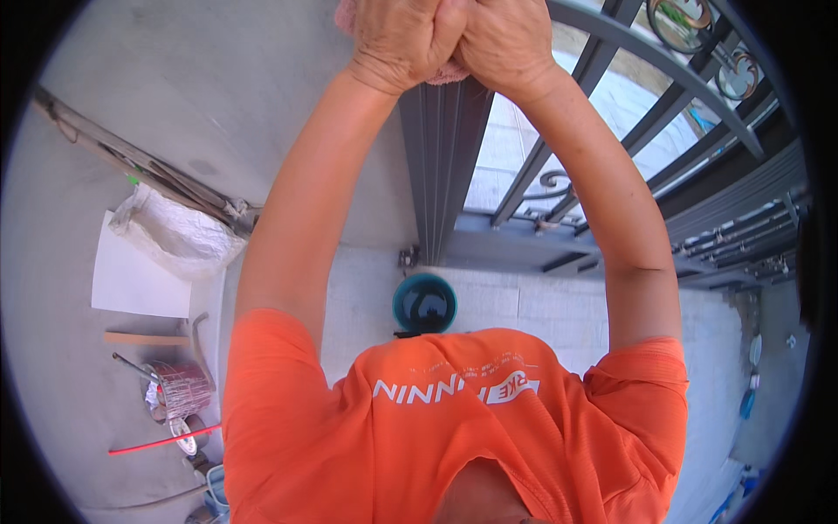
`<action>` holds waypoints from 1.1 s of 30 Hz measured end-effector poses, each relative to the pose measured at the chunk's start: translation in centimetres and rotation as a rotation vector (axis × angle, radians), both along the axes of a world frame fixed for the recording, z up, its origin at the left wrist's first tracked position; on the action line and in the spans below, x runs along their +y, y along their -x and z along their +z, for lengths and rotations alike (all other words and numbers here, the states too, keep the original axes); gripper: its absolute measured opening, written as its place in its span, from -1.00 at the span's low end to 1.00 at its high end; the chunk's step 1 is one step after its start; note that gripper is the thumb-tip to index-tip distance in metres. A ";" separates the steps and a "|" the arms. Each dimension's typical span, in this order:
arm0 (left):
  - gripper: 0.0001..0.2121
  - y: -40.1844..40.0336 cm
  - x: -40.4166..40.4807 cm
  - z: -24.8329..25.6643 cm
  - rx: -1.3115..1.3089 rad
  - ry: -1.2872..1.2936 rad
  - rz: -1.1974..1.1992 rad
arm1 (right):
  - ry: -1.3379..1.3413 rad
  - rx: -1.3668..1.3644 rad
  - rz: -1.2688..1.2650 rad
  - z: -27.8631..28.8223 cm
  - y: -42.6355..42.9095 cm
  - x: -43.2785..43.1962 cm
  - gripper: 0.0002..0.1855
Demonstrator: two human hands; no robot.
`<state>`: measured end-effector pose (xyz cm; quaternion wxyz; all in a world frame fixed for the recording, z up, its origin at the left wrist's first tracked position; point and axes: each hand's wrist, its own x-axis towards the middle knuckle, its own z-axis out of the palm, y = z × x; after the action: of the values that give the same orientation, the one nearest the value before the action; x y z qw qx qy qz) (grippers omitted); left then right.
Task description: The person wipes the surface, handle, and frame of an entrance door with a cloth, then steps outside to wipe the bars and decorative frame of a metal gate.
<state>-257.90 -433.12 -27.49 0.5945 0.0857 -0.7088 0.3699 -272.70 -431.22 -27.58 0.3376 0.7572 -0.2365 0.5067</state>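
Observation:
Both arms reach up to the top edge of the view, where my left hand (396,42) and my right hand (505,46) meet side by side. A pink cloth (448,73) is bunched under them, and a bit of it also sticks out left of my left hand. The hands press it on the upper part of a dark grey metal gate post (435,170). My fingertips are partly cut off by the frame. Right of the post stands the gate's barred panel (540,164), with scrolled ornaments. At the foot of the post sits a teal bucket (424,304) holding dark liquid.
A grey wall (163,85) runs along the left. Against it are long poles (144,167), a white woven sack (183,229), a white board (134,275), a reddish drum (186,390) and a red rod (163,439). Pale floor tiles (543,301) lie below.

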 end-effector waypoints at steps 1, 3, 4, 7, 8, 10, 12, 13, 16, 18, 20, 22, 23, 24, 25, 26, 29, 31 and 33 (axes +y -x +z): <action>-0.63 -0.2 -0.4 -1.5 -0.007 0.004 0.000 | -0.055 -0.042 0.075 -1.6 -0.1 -0.4 -0.35; -0.63 -0.3 -0.2 -5.2 -0.020 -0.048 -0.020 | -0.158 -0.138 0.221 -4.6 -0.1 -0.6 -0.34; -0.63 -0.6 0.2 -7.1 -0.090 -0.145 -0.056 | 0.012 0.015 0.077 -5.8 0.2 -0.7 -0.40; -0.62 -0.8 1.4 -12.4 -0.113 -0.252 -0.042 | -0.183 0.072 -0.117 -12.1 -0.3 1.4 -0.36; -0.63 -0.9 1.8 -14.2 -0.129 -0.312 -0.049 | -0.155 0.103 -0.201 -14.3 -0.4 2.0 -0.40; -0.64 -1.3 2.4 -17.7 -0.167 -0.389 -0.047 | -0.202 0.094 -0.190 -18.9 -0.3 2.4 -0.41; -0.63 -1.8 2.9 -20.9 -0.206 -0.480 -0.050 | -0.251 0.051 -0.178 -23.5 -0.5 2.6 -0.43; -0.62 -2.0 3.4 -22.6 -0.221 -0.538 -0.055 | -0.298 0.011 -0.168 -25.7 -0.8 2.9 -0.44; -0.63 -2.5 4.6 -26.8 -0.293 -0.702 -0.057 | -0.422 -0.053 -0.181 -30.9 -1.7 4.2 -0.50; -0.64 -2.6 5.7 -29.2 -0.307 -0.828 -0.076 | -0.586 -0.098 -0.187 -33.4 -2.2 5.2 -0.56; -0.65 -2.4 7.1 -31.5 -0.286 -1.008 -0.107 | -0.829 -0.167 -0.182 -35.2 -2.8 6.4 -0.63; -0.65 -1.8 8.3 -33.2 -0.245 -1.065 -0.075 | -1.061 -0.278 -0.152 -36.1 -3.3 7.7 -0.68; -0.66 -1.4 8.7 -33.6 -0.231 -1.103 -0.062 | -1.165 -0.343 -0.146 -36.2 -3.3 8.2 -0.70; -0.67 -0.8 9.1 -33.6 -0.212 -1.198 -0.067 | -1.221 -0.407 -0.158 -36.0 -3.4 8.9 -0.71; -0.67 -0.1 9.6 -33.1 -0.191 -1.295 -0.070 | -1.197 -0.450 -0.175 -35.4 -3.2 9.6 -0.73; -0.68 0.9 9.9 -32.0 -0.195 -1.448 -0.043 | -1.174 -0.494 -0.190 -34.4 -3.0 10.3 -0.74; -0.70 3.5 10.7 -25.4 -0.207 -1.570 -0.212 | -1.087 -0.776 0.053 -28.8 -0.6 12.6 -0.75; -0.69 6.2 10.9 -19.0 -0.270 -1.202 -0.335 | -0.994 -0.902 0.097 -23.2 1.9 12.9 -0.71; -0.66 8.6 10.5 -12.1 -0.285 -0.917 -0.378 | -0.564 -0.893 0.150 -17.2 4.1 11.7 -0.72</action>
<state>-266.51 -422.61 -39.63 0.4501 0.1566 -0.8751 -0.0847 -276.77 -419.50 -44.82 -0.0496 0.5441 -0.4295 0.7191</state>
